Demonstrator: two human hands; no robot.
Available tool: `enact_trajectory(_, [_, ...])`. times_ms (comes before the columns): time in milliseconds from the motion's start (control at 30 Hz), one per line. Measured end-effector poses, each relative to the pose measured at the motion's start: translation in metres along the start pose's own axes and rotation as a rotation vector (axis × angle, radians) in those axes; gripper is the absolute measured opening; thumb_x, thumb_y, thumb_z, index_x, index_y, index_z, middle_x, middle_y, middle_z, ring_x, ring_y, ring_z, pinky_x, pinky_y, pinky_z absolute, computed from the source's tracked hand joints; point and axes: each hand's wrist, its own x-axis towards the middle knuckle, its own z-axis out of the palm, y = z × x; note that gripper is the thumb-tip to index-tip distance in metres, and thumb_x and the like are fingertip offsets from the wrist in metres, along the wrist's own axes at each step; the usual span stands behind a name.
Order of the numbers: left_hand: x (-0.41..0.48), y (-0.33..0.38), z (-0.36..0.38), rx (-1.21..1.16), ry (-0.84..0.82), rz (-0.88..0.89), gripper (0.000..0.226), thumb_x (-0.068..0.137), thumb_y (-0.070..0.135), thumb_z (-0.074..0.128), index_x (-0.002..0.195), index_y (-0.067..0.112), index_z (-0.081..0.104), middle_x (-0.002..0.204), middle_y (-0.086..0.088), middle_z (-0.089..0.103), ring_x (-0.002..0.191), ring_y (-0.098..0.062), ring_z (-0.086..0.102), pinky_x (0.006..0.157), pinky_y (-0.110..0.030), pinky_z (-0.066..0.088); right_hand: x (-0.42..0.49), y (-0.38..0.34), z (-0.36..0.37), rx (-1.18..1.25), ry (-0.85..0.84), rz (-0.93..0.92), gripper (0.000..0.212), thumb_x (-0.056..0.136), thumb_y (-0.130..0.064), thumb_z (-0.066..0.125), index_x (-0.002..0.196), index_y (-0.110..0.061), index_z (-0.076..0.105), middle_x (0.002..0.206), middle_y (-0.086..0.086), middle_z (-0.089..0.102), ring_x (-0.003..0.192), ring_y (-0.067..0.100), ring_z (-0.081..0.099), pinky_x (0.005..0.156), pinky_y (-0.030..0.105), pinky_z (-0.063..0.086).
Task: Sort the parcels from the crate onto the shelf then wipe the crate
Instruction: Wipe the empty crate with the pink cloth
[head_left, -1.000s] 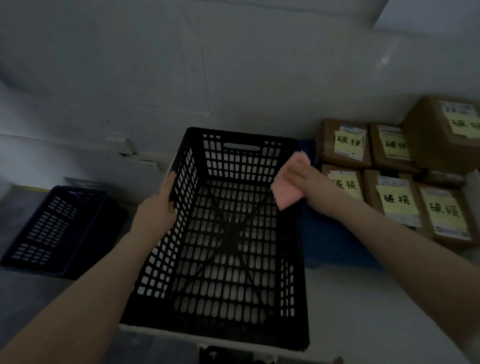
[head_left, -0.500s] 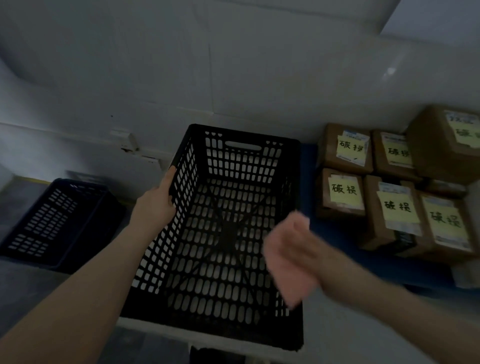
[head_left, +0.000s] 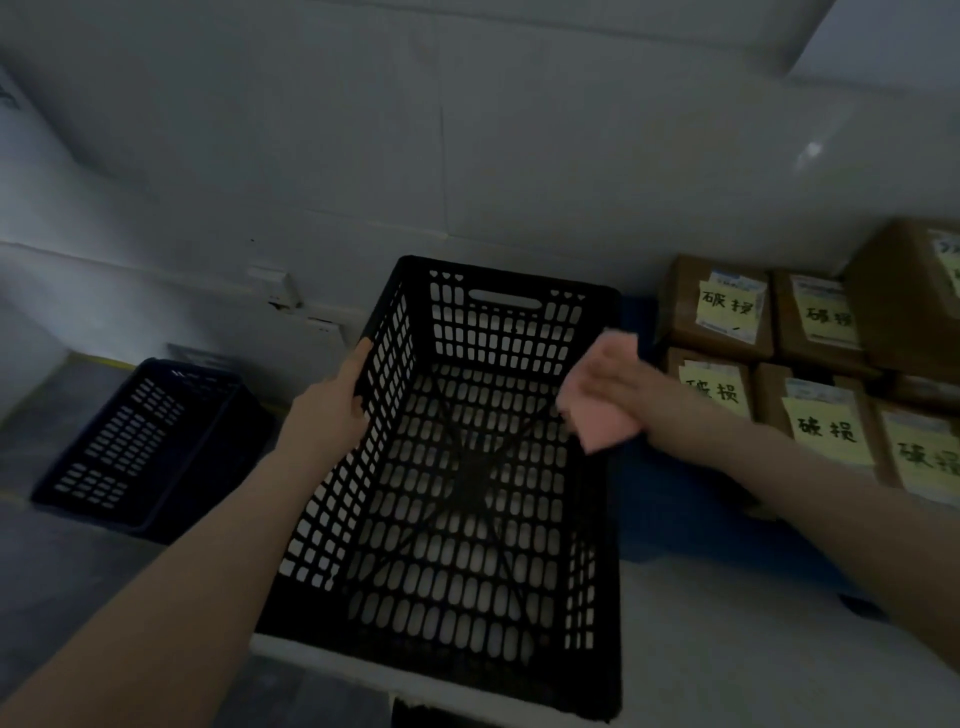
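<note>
Wiping is the step in hand, by my reading. The black crate (head_left: 509, 338) sits empty on the white ledge (head_left: 753, 649), its near end right at the front edge. The cardboard parcels (head_left: 727, 312) are stacked just beside it on the right, each with a yellow note.

The left hand (head_left: 332, 410) grips the crate's left rim, fingers curled over the top to steady it. The right hand (head_left: 639, 395) clutches a pink cloth (head_left: 602, 415) at the top of the right wall, near the far corner. It is blurred, so I can't tell whether the cloth presses the plastic or just skims it.

With nothing left in the crate, sorting looks finished. The next move calls for drawing the cloth along that rim toward the near end, then down the slotted walls and across the floor. The left hand should brace so the crate doesn't slide off the ledge.

A second dark crate (head_left: 140, 447) sits lower left, well apart.
</note>
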Motion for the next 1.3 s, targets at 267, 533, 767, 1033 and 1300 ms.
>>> enact_trajectory(267, [-0.048,-0.011,-0.016,-0.041,-0.176,-0.028,0.071,0.1,0.02,0.04,0.151,0.038,-0.006,0.13,-0.014,0.052,0.107,-0.03,0.055,0.092,-0.045,0.047,0.065,0.018,-0.02,-0.046,-0.121,0.3,0.068,0.086,0.009,0.05,0.147,-0.015,0.033,0.157,0.005,0.017,0.144,0.027,0.01,0.117,0.041,0.018])
enact_trajectory(533, [-0.085,-0.013,-0.013,-0.211,-0.11,-0.155,0.057,0.102,0.03,0.032,0.145,0.056,0.006,0.087,-0.005,0.067,0.069,-0.022,0.064,0.067,-0.047,0.057,0.034,-0.024,-0.008,0.117,-0.006,0.395,0.071,0.084,0.01,0.049,0.146,-0.021,0.035,0.155,0.007,0.018,0.14,0.028,0.018,0.111,0.043,0.029])
enact_trajectory(767, [-0.048,-0.015,-0.015,-0.226,-0.11,-0.149,0.056,0.101,0.035,0.031,0.146,0.053,0.005,0.092,-0.003,0.065,0.07,-0.023,0.064,0.064,-0.045,0.058,-0.029,-0.095,-0.007,0.26,-0.058,0.25,0.06,0.089,0.001,0.053,0.142,-0.025,0.041,0.156,0.003,0.024,0.142,0.022,0.024,0.115,0.027,0.016])
enact_trajectory(1033, [-0.032,-0.021,-0.011,-0.33,-0.065,-0.235,0.058,0.101,0.038,0.032,0.15,0.043,0.0,0.133,-0.01,0.054,0.11,-0.032,0.057,0.096,-0.041,0.045,-0.08,-0.215,0.033,0.412,0.199,0.619,0.055,0.081,0.011,0.055,0.13,-0.012,0.055,0.144,0.01,0.043,0.137,0.029,0.034,0.114,0.045,0.023])
enact_trajectory(1300, [-0.027,-0.048,-0.007,-0.991,-0.357,-0.521,0.061,0.093,0.05,0.051,0.144,0.018,0.038,0.135,-0.008,0.055,0.115,-0.024,0.057,0.094,-0.039,0.049,0.054,-0.381,0.062,0.13,0.243,0.541,0.071,0.064,-0.028,0.075,0.131,-0.011,0.057,0.133,0.014,0.057,0.125,0.033,0.052,0.109,0.054,0.032])
